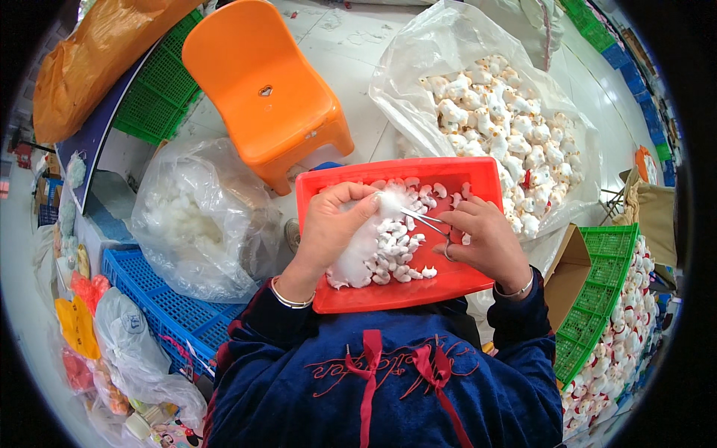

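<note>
My left hand (334, 224) is closed, thumb and fingers pinching a small white fabric piece (390, 200) over the red tray (399, 300). My right hand (485, 237) grips slim metal forceps (426, 219) by the ring handles. Their tips reach into the white material at my left fingertips, where the exact contact is hidden. A tuft of white stuffing (357, 257) lies in the tray beneath my left hand. Beside it are many small white curved plush pieces (396, 245), heaped mostly in the middle, with others along the far side.
An orange plastic chair (261, 82) stands ahead. A clear bag of white stuffing (187, 216) sits at left, by a blue crate (160, 299). At right are a large bag of white plush parts (500, 127), a cardboard box (567, 272) and a green crate (601, 291).
</note>
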A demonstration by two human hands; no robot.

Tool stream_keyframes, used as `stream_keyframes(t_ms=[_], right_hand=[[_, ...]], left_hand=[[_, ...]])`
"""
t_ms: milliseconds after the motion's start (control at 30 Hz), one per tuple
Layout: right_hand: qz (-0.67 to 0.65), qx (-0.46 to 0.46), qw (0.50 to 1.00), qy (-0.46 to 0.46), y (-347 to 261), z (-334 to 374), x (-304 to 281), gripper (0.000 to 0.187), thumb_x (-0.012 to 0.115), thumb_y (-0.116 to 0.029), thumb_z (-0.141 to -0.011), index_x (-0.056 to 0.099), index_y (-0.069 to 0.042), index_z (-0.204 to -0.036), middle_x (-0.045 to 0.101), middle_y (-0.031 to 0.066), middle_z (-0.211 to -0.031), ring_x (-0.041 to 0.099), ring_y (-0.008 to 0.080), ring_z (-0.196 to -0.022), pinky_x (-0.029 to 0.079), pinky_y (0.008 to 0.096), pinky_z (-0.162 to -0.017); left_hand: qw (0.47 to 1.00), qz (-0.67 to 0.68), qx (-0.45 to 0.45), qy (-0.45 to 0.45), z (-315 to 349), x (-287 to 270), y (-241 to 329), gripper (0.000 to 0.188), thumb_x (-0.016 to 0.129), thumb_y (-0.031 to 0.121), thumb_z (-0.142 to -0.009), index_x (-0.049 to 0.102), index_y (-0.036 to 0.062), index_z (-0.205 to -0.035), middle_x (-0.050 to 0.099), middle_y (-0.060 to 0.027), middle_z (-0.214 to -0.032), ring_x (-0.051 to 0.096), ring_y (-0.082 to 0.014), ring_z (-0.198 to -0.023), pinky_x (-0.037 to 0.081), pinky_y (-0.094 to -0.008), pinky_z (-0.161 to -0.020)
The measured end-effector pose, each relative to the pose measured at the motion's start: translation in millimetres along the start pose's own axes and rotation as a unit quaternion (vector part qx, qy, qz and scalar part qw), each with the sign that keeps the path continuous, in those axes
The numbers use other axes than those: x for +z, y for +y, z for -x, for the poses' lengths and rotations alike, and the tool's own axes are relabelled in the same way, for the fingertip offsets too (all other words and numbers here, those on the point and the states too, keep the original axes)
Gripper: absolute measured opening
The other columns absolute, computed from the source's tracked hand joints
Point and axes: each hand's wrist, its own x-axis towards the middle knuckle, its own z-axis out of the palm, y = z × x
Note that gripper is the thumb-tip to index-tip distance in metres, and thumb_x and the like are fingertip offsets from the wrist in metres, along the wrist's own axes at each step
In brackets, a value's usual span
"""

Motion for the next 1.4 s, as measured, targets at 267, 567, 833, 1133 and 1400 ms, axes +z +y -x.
stream_keyframes(t_ms=[267, 567, 833, 1133, 1400], right_hand=[[0.01, -0.022, 0.999, -0.038, -2.9, -5.9, -7.8, 0.037, 0.084, -0.018, -0.072, 0.074, -0.006, -0.106, 0.068, 0.0124, -0.094, 0.062, 0.0333, -0.094, 0.05, 0.0444, -0.09], [0.067, -0.029, 0.997, -0.027, -6.5, -11.2, -8.0, 0.048, 0.08, -0.012, -0.072, 0.069, -0.005, -0.118, 0.066, 0.0137, -0.108, 0.06, 0.0347, -0.105, 0.05, 0.0453, -0.098], [0.033, 0.016, 0.995, -0.097, -7.0, -8.4, -21.4, 0.045, 0.08, -0.011, -0.073, 0.07, -0.007, -0.117, 0.067, 0.0121, -0.106, 0.061, 0.035, -0.107, 0.05, 0.0444, -0.099], [0.065, 0.026, 0.997, -0.02, 1.5, -2.8, -19.5, 0.053, 0.084, -0.014, -0.069, 0.067, -0.003, -0.119, 0.063, 0.0148, -0.109, 0.058, 0.0363, -0.111, 0.05, 0.0436, -0.097], [0.015, -0.015, 0.999, -0.042, -12.8, -7.5, 2.9, 0.065, 0.086, -0.021, -0.066, 0.064, -0.001, -0.123, 0.06, 0.0177, -0.116, 0.053, 0.0408, -0.121, 0.042, 0.0517, -0.11]], left_hand=[[0.993, -0.107, 0.014, -0.05, -0.9, -2.8, 0.3, 0.014, 0.074, 0.008, -0.095, 0.075, 0.0001, -0.106, 0.074, -0.0022, -0.104, 0.066, -0.0077, -0.092, 0.053, -0.0235, -0.083], [0.989, -0.089, -0.048, -0.104, -10.0, -12.4, -3.6, 0.014, 0.073, 0.011, -0.094, 0.076, -0.0013, -0.099, 0.072, -0.0027, -0.095, 0.064, -0.0086, -0.09, 0.051, -0.026, -0.084], [0.992, -0.081, -0.035, -0.086, -7.7, -6.3, -13.6, 0.014, 0.073, 0.012, -0.095, 0.076, -0.0012, -0.098, 0.071, -0.0021, -0.095, 0.064, -0.008, -0.09, 0.051, -0.0251, -0.083], [0.997, 0.013, -0.046, -0.055, -12.3, -10.6, -16.6, 0.012, 0.067, 0.014, -0.1, 0.07, 0.0019, -0.101, 0.071, -0.0024, -0.095, 0.064, -0.0075, -0.086, 0.051, -0.0235, -0.08], [0.984, 0.152, -0.089, -0.021, -12.1, 3.4, -19.9, 0.013, 0.062, 0.015, -0.103, 0.067, 0.0038, -0.107, 0.073, -0.0052, -0.1, 0.068, -0.0104, -0.087, 0.055, -0.0244, -0.081]])
